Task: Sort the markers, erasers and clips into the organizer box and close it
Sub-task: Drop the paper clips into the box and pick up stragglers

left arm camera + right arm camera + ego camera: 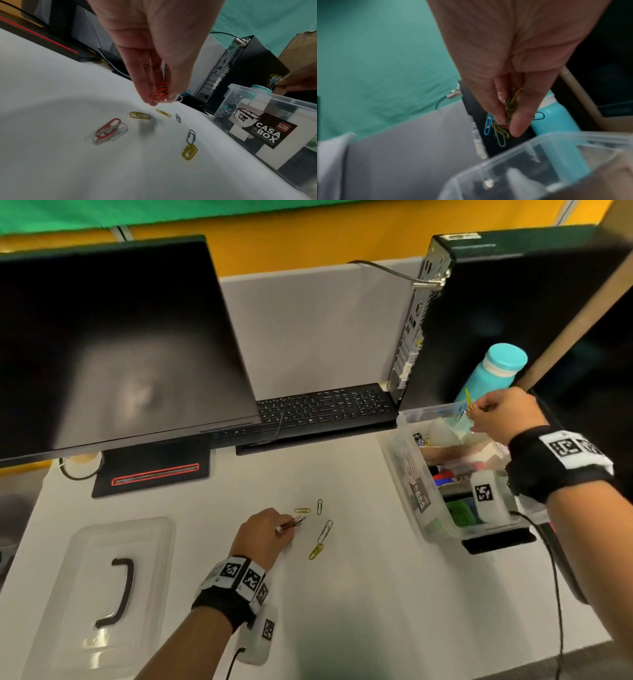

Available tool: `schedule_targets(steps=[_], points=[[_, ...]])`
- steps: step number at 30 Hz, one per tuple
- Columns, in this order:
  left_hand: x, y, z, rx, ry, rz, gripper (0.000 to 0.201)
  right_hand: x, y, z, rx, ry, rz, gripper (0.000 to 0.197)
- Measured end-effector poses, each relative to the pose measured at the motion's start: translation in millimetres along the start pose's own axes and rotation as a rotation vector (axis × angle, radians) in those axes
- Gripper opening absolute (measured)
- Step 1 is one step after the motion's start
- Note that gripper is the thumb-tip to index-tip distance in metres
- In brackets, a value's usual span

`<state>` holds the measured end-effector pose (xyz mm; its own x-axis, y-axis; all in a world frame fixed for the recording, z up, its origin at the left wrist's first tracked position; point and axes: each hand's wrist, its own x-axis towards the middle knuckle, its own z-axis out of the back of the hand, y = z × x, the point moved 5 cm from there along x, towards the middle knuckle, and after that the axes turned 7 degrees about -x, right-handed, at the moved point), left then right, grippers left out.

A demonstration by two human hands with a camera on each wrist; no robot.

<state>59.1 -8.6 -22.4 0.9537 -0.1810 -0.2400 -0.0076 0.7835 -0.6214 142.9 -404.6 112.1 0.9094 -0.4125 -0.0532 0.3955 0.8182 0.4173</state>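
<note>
The clear organizer box (404, 460) stands open at the right of the white desk, with markers, erasers and clips inside. Its lid (102, 590) with a black handle lies flat at the left. My right hand (479, 410) pinches a bunch of coloured paper clips (500, 127) above the box's far corner. My left hand (274, 529) pinches a small bunch of red and pink clips (161, 94) just above the desk. Several loose clips (320, 534) lie on the desk beside it; a red and white pair (109, 131) shows in the left wrist view.
A monitor (113, 344) and its base stand at the back left, a black keyboard (322, 409) behind the clips, a computer tower (479, 316) and a teal bottle (493, 374) behind the box. A cable (555, 577) trails from my right wrist.
</note>
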Motion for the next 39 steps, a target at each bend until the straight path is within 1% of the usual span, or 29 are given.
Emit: schedule_targets(steps=[2,3,5,7,8,10,11,13,14,17,19,21,23,26,30,32,35,39], points=[[-3,0,-1,0.008,0.001,0.005,0.023,25,-8,-14,-0.298,0.109,-0.033,0.021],[-5,0,-1,0.021,0.003,0.005,0.023,33,-11,-21,-0.412,0.154,-0.038,0.025],[-7,1,-1,0.039,0.001,0.003,0.023,47,-15,-35,-0.523,0.201,-0.040,0.024],[-10,1,0,0.029,-0.008,0.004,0.021,54,-14,-45,-0.547,0.204,-0.040,0.018],[-10,2,-1,0.023,-0.009,0.005,0.021,55,-13,-49,-0.557,0.220,-0.043,0.023],[-12,2,-1,0.017,-0.007,0.011,0.020,52,-10,-54,-0.578,0.312,-0.028,0.035],[-14,3,-2,0.010,-0.007,0.014,0.020,48,-8,-52,-0.563,0.345,0.000,0.037],[-16,1,-3,-0.011,-0.011,0.010,0.020,40,-7,-44,-0.444,0.367,0.018,0.036],[-17,-2,-3,-0.022,-0.017,0.002,0.020,33,-8,-36,-0.370,0.338,0.028,0.034],[-18,-22,2,-0.077,-0.058,-0.048,0.019,-3,-20,-7,-0.132,0.082,0.096,0.028],[-16,-48,9,-0.119,-0.078,-0.105,0.018,-32,-37,2,-0.087,-0.072,0.168,0.030],[-8,-82,15,-0.139,-0.090,-0.175,0.018,-54,-61,-3,-0.131,-0.166,0.195,0.036],[5,-125,21,-0.105,-0.075,-0.254,0.016,-68,-84,-19,-0.116,-0.176,0.144,0.044],[34,-201,18,0.095,-0.007,-0.392,0.017,-84,-100,-41,-0.113,-0.137,0.098,0.054],[83,-292,-9,0.319,0.058,-0.518,0.025,-94,-100,-46,-0.159,-0.142,0.110,0.055],[111,-325,-32,0.414,0.097,-0.499,0.024,-95,-99,-44,-0.195,-0.153,0.115,0.054],[148,-355,-65,0.500,0.166,-0.419,0.020,-95,-99,-44,-0.215,-0.133,0.114,0.053],[180,-360,-100,0.585,0.247,-0.351,0.023,-96,-98,-43,-0.188,-0.130,0.092,0.060]])
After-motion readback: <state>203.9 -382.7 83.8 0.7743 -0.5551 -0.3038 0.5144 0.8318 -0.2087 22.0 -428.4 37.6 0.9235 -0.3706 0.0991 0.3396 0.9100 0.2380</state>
